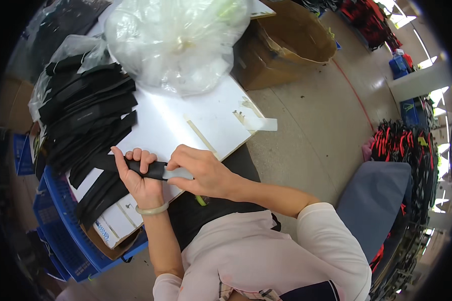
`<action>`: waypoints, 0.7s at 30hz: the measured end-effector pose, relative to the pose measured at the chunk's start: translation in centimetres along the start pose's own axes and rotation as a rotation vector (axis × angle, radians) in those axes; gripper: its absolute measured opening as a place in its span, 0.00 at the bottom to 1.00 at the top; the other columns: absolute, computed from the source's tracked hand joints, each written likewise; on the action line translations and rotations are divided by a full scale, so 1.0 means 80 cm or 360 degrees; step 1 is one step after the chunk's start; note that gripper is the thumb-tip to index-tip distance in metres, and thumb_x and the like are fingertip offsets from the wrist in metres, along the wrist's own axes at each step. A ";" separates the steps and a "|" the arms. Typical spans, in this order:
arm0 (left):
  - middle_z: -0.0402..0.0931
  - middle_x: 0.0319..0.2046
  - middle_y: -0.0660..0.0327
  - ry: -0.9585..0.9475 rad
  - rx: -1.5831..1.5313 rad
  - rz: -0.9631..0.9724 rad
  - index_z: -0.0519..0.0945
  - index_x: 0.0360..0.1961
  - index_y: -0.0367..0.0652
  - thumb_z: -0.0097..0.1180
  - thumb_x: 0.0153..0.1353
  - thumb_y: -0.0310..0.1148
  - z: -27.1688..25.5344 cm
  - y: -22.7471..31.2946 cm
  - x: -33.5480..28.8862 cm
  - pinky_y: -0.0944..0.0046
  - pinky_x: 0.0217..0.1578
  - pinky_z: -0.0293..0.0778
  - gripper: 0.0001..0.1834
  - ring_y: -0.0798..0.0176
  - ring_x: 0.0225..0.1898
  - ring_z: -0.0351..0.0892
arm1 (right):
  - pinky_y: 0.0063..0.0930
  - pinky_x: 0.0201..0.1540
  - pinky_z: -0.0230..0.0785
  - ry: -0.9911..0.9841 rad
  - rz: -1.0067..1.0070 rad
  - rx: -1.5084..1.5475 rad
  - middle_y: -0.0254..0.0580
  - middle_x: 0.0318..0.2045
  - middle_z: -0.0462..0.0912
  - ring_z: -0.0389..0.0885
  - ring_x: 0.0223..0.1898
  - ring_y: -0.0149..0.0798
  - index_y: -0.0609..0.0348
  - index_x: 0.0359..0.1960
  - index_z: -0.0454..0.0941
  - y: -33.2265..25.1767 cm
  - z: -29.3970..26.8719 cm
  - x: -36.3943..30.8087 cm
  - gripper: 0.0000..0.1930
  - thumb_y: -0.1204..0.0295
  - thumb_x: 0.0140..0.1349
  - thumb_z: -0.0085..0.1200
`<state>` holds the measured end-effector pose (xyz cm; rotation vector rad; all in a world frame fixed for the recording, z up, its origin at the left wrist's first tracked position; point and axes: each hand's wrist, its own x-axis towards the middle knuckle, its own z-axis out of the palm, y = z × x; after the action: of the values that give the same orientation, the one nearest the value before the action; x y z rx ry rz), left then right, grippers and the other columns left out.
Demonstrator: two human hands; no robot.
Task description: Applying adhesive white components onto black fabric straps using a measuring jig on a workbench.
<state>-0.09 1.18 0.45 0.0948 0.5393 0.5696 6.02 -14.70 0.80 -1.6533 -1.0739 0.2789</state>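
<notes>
My left hand point(144, 185), palm up with a pale bangle at the wrist, has its fingers curled round a black fabric strip point(153, 169). My right hand point(206, 173) pinches a whitish translucent plastic piece point(178, 173). This piece meets the right end of the black strip; how far it reaches inside is hidden. Both hands are close together over the near edge of a white-topped table point(165, 120). Just left of them lies a heap of similar black strips point(88, 113), some hanging over the table's edge.
A large clear plastic bag point(178, 45) of pale contents sits on the table's far side. Beyond the right corner stands an open cardboard box point(258, 65). Blue plastic crates point(68, 226) are at the left. A grey panel point(374, 203) and black-and-red straps point(412, 145) are at the right.
</notes>
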 end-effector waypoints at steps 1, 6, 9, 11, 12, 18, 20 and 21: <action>0.58 0.17 0.68 -0.0004 0.0015 -0.0024 0.66 0.22 0.49 0.59 0.63 0.44 0.002 -0.007 0.001 0.71 0.19 0.59 0.20 0.72 0.14 0.51 | 0.33 0.42 0.71 -0.0019 0.0168 0.0115 0.45 0.37 0.77 0.78 0.40 0.46 0.64 0.38 0.75 0.001 -0.003 -0.003 0.16 0.77 0.47 0.66; 0.59 0.17 0.67 -0.0039 0.0162 0.0087 0.67 0.21 0.48 0.58 0.64 0.44 0.000 -0.002 0.003 0.71 0.20 0.61 0.20 0.72 0.13 0.52 | 0.33 0.48 0.71 0.0664 0.0099 -0.0663 0.47 0.45 0.77 0.78 0.45 0.47 0.61 0.39 0.79 0.044 -0.109 -0.038 0.16 0.75 0.46 0.67; 0.61 0.17 0.67 -0.0022 0.0238 -0.0005 0.67 0.21 0.48 0.56 0.65 0.45 -0.005 -0.012 0.011 0.70 0.20 0.62 0.19 0.71 0.13 0.54 | 0.35 0.45 0.65 0.0593 0.0595 -0.1217 0.39 0.39 0.77 0.74 0.43 0.44 0.56 0.35 0.80 0.091 -0.161 -0.097 0.14 0.75 0.45 0.67; 0.62 0.17 0.66 -0.0027 0.0280 -0.0087 0.68 0.22 0.48 0.55 0.66 0.44 -0.005 -0.026 0.013 0.69 0.21 0.63 0.18 0.71 0.13 0.55 | 0.35 0.44 0.63 0.0585 0.0587 -0.1184 0.38 0.38 0.76 0.74 0.43 0.43 0.56 0.34 0.80 0.096 -0.158 -0.101 0.13 0.75 0.45 0.67; 0.63 0.17 0.66 -0.0041 0.0291 -0.0125 0.68 0.22 0.48 0.56 0.66 0.42 0.000 -0.031 0.011 0.68 0.21 0.64 0.18 0.71 0.13 0.55 | 0.34 0.44 0.62 0.0578 0.0622 -0.1172 0.37 0.37 0.76 0.73 0.44 0.42 0.56 0.33 0.81 0.098 -0.157 -0.096 0.12 0.74 0.45 0.67; 0.68 0.18 0.64 -0.0033 0.1370 0.0034 0.75 0.35 0.37 0.65 0.58 0.37 0.041 -0.069 0.058 0.67 0.14 0.70 0.15 0.72 0.10 0.61 | 0.36 0.34 0.67 0.0729 0.0493 -0.0364 0.40 0.27 0.77 0.77 0.30 0.43 0.60 0.26 0.78 0.067 -0.151 0.014 0.06 0.76 0.49 0.63; 0.68 0.18 0.63 -0.0058 0.1504 0.0208 0.75 0.36 0.35 0.66 0.56 0.37 0.057 -0.089 0.092 0.66 0.12 0.71 0.17 0.71 0.10 0.63 | 0.30 0.28 0.67 0.0849 0.0155 -0.0425 0.41 0.21 0.77 0.75 0.22 0.39 0.63 0.28 0.78 0.071 -0.130 0.081 0.06 0.76 0.50 0.63; 0.68 0.17 0.62 0.0003 0.1609 0.0301 0.76 0.33 0.34 0.67 0.54 0.37 0.060 -0.096 0.112 0.66 0.12 0.70 0.16 0.70 0.09 0.64 | 0.31 0.29 0.69 0.0813 0.0184 -0.0629 0.43 0.21 0.78 0.77 0.23 0.40 0.63 0.29 0.79 0.084 -0.118 0.114 0.07 0.76 0.50 0.63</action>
<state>12.45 -0.22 -1.29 1.1117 0.7837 0.4319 20.70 -13.92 1.60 -1.9956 -0.6696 -0.2930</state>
